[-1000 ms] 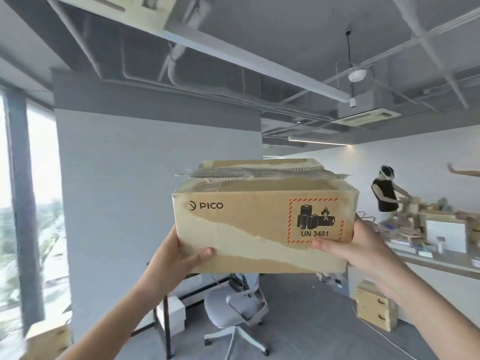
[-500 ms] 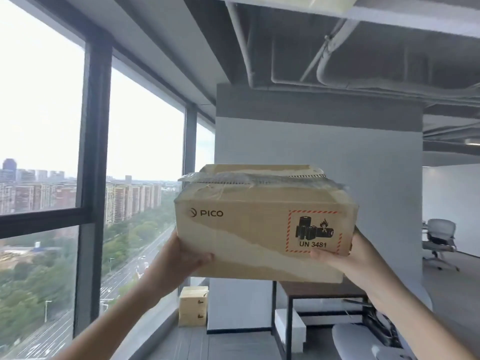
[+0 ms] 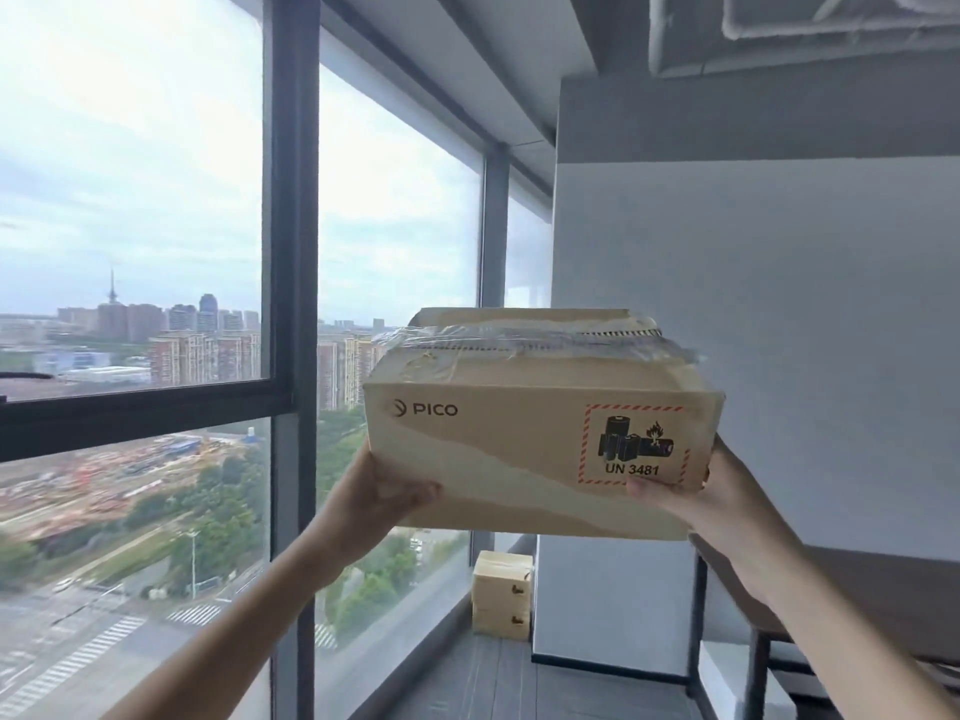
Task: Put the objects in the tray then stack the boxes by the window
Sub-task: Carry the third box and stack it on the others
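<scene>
A brown cardboard box (image 3: 519, 439) printed PICO, with a red-framed battery label and clear tape across its top, is held up in front of me at chest height. My left hand (image 3: 379, 493) grips its lower left corner and my right hand (image 3: 696, 498) grips its lower right corner. Low on the floor by the tall window (image 3: 156, 252) stand two small cardboard boxes (image 3: 503, 595), one on top of the other, against the white wall's corner.
A white wall (image 3: 779, 314) fills the right side. A dark table with a metal leg (image 3: 698, 615) stands at the lower right, under my right arm. A dark window frame post (image 3: 291, 304) rises at left of centre. Grey floor runs toward the stacked boxes.
My view has swung left from the office room to the window. The box stays held in both hands, and the stacked boxes on the floor now show closer.
</scene>
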`<state>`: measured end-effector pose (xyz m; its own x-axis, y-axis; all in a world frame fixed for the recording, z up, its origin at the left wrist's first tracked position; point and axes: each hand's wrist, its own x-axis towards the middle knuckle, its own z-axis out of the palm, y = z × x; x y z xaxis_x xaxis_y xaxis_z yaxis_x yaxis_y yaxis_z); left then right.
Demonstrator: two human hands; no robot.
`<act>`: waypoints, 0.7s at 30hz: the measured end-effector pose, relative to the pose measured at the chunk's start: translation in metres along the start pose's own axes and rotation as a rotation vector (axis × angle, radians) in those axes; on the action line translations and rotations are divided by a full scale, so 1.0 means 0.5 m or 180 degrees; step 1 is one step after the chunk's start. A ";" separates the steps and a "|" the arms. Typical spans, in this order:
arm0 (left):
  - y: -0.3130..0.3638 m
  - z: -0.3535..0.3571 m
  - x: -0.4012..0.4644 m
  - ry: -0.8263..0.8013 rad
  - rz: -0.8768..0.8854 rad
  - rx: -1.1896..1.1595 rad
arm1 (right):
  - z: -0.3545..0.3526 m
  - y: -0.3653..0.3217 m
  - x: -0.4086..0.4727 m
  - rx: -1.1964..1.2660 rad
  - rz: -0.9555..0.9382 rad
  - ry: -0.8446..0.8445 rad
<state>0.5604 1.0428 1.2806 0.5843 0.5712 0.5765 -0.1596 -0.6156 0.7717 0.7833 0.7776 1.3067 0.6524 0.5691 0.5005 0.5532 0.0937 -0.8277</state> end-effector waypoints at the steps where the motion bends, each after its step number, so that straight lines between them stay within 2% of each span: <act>1: -0.021 0.016 0.031 0.0017 0.0022 0.0020 | 0.006 0.027 0.043 0.0021 -0.0017 -0.0037; 13: -0.253 0.226 0.499 -0.0002 -0.0115 0.0254 | -0.005 0.325 0.599 0.0130 -0.0105 -0.0198; 21: -0.489 0.277 0.775 0.0076 -0.0201 0.0460 | 0.092 0.516 0.883 0.0126 0.0015 -0.0353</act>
<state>0.9362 1.3393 1.2778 0.5702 0.6229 0.5356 -0.0060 -0.6488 0.7609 1.1905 1.0905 1.3024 0.5925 0.6563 0.4672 0.5279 0.1216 -0.8405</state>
